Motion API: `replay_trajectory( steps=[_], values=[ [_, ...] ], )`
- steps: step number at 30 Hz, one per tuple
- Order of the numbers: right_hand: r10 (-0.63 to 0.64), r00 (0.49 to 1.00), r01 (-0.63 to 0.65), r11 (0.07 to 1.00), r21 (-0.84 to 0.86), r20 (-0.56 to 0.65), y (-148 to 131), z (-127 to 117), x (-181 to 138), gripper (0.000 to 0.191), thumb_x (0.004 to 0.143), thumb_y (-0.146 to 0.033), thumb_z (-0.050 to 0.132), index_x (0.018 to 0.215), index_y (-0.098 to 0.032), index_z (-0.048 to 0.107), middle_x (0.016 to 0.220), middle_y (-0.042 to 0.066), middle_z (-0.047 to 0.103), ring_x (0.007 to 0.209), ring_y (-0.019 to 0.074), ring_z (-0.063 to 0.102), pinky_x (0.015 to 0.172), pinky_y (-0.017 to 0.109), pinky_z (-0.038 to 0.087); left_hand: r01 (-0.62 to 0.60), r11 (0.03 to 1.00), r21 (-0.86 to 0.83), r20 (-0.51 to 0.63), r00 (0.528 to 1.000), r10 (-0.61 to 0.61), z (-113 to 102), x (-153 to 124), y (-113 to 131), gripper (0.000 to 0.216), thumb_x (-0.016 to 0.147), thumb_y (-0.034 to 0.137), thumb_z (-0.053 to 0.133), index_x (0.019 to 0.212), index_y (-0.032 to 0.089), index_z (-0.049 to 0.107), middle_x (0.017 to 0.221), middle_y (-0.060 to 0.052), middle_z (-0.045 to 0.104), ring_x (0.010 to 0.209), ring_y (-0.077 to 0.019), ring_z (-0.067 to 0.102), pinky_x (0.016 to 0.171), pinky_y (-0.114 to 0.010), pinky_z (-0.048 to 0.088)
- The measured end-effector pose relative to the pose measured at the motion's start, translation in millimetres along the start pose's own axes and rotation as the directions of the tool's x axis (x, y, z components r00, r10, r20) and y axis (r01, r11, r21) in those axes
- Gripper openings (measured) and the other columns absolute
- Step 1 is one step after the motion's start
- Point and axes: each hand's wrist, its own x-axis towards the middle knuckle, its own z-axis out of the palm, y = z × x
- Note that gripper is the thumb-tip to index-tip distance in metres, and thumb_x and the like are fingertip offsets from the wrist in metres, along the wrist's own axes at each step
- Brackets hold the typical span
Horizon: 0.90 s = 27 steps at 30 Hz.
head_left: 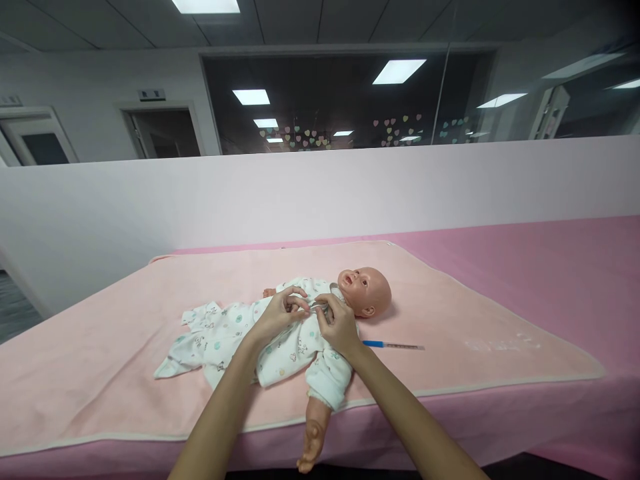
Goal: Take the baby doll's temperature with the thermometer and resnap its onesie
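A baby doll (pixel 367 291) lies on its back on a pale pink blanket (pixel 450 300), head to the right, dressed in a white patterned romper (pixel 235 333). One doll arm hangs over the near table edge. My left hand (pixel 280 315) pinches the romper fabric at the doll's chest, fingers closed. My right hand (pixel 337 323) also grips the fabric near the collar, just below the doll's chin. The two hands almost touch.
A thin thermometer (pixel 393 345) with a blue end lies on the blanket right of the doll. The blanket covers a darker pink table cover (pixel 560 267). A white partition wall (pixel 300 193) stands behind the table.
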Motion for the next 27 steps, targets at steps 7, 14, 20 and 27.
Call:
replay_trajectory(
  steps=[7, 14, 20, 27],
  values=[
    [-0.003, 1.0, 0.003, 1.0, -0.009, -0.009, 1, 1, 0, 0.014, 0.077, -0.015, 0.045, 0.086, -0.019, 0.056, 0.075, 0.001, 0.06, 0.058, 0.0118, 0.052, 0.055, 0.023, 0.038, -0.05, 0.986, 0.159, -0.028, 0.998, 0.055, 0, -1, 3, 0.02, 0.066, 0.023, 0.063, 0.085, 0.017, 0.058, 0.057, 0.006, 0.039, 0.052, -0.0063, 0.034, 0.05, -0.019, 0.03],
    [-0.004, 1.0, 0.004, 1.0, -0.016, 0.0, 1, 1, 0, 0.015, 0.078, -0.014, 0.045, 0.081, -0.02, 0.059, 0.074, 0.001, 0.06, 0.063, 0.0126, 0.054, 0.057, 0.022, 0.039, -0.143, 0.871, 0.471, -0.086, 0.975, 0.206, 3, -2, -2, 0.014, 0.072, 0.023, 0.055, 0.081, 0.018, 0.064, 0.057, 0.004, 0.044, 0.054, -0.0089, 0.036, 0.053, -0.021, 0.031],
    [-0.005, 1.0, 0.005, 0.999, -0.035, 0.006, 1, 1, 1, 0.015, 0.077, -0.014, 0.045, 0.08, -0.02, 0.059, 0.073, 0.001, 0.061, 0.064, 0.013, 0.056, 0.06, 0.023, 0.041, -0.149, 0.684, 0.714, -0.057, 0.962, 0.269, 4, -4, 0, 0.016, 0.072, 0.025, 0.053, 0.085, 0.022, 0.062, 0.072, 0.001, 0.059, 0.07, -0.0143, 0.05, 0.059, -0.023, 0.035],
    [0.005, 0.999, -0.004, 0.999, -0.054, 0.035, 0, 2, 1, 0.016, 0.076, -0.013, 0.046, 0.08, -0.02, 0.06, 0.074, 0.001, 0.062, 0.066, 0.0131, 0.057, 0.062, 0.022, 0.042, -0.107, 0.618, 0.779, -0.061, 0.968, 0.244, 11, -2, 0, 0.015, 0.066, 0.017, 0.049, 0.08, 0.021, 0.055, 0.073, 0.001, 0.059, 0.068, -0.0146, 0.052, 0.057, -0.023, 0.034]
  ],
)
